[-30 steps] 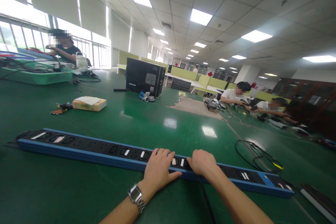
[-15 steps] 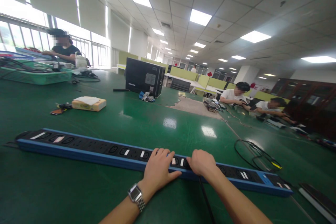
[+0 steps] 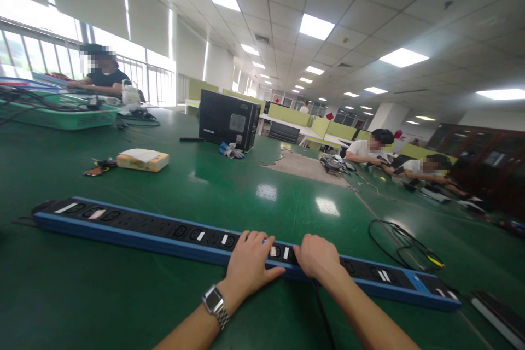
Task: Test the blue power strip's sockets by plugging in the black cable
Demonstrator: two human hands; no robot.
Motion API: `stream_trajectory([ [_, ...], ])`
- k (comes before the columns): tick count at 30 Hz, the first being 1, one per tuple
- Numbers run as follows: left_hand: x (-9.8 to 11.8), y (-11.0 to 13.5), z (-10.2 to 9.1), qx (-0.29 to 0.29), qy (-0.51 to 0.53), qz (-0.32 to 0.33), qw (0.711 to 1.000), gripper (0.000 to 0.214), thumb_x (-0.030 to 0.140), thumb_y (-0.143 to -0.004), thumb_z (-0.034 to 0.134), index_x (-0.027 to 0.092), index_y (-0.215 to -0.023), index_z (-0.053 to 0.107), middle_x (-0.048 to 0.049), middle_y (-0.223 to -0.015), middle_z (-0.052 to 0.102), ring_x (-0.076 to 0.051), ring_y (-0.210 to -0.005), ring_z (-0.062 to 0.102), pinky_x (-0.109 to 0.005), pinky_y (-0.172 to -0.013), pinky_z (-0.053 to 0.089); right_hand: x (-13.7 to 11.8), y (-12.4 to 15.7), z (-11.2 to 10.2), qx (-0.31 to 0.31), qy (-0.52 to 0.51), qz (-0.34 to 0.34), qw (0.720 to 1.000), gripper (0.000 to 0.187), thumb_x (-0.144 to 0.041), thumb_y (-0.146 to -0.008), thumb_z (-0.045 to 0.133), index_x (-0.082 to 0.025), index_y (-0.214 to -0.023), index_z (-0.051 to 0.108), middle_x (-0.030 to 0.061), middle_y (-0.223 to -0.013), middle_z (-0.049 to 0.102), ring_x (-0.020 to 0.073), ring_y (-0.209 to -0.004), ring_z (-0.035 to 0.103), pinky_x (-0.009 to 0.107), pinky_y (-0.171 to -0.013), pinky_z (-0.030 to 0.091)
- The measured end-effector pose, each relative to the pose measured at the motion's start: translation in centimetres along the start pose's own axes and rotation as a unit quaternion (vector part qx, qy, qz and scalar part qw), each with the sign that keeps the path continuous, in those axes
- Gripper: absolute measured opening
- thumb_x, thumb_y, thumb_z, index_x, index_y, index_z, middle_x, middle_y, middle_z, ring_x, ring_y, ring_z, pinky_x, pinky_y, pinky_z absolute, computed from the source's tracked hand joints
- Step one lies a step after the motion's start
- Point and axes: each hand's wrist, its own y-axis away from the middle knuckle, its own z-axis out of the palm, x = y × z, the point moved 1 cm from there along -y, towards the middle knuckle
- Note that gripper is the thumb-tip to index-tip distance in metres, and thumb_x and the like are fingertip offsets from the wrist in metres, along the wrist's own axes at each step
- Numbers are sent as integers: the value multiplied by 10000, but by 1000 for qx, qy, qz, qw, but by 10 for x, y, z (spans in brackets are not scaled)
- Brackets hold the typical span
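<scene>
Lying beyond power strip: tissue pack

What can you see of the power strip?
The power strip is long, with blue, metal-looking sides and a black top bearing a row of sockets and several pale labels. A blue section sits near its right end. It lies flat, sockets up, stretching across the green table. The left hand rests over its middle; the right hand is closed on the end of a black cable, hiding whether it is plugged in.

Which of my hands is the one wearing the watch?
Your left hand, resting on the blue-edged power strip: a silver-banded watch circles its wrist, while the right hand shows none.
</scene>
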Motion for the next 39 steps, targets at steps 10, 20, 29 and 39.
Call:
stream_trajectory([
  [10,0,0,0,-2,-2,-4,1000,632,610,-714,641,205,-1198,597,-89,-1128,614,-292,-1086,510,-465,-1017,312,12,-10,2,-46,-16,-16,999,454,-452,-886,431,-109,-1015,698,196,-1074,696,303,-1002,664,379,-821,503],
  [20,0,-1,0,-3,0,-4,1000,620,601,-719,640,205,-1194,597,-87,-1136,616,-279,-1086,515,-458,-1032,294,11,-7,5,-45,-24,-2,999,473,-466,-890,429,-101,-1064,674,205,-1095,682,308,-1028,650,400,-842,486],
  [29,-1,0,2,-1,6,-4,1000,632,617,-711,639,212,-1194,596,-92,-1113,614,-292,-1083,507,-469,-1024,298,24,-8,5,-43,-53,-25,997,453,-485,-838,451,-124,-990,679,164,-1034,703,312,-948,669,372,-746,492],
  [39,0,0,-2,-12,5,-6,1000,633,616,-705,648,209,-1187,598,-94,-1099,617,-292,-1071,509,-468,-1015,304,27,-12,9,-40,-53,-44,997,400,-465,-840,491,-128,-914,693,150,-965,717,285,-901,677,317,-698,446],
])
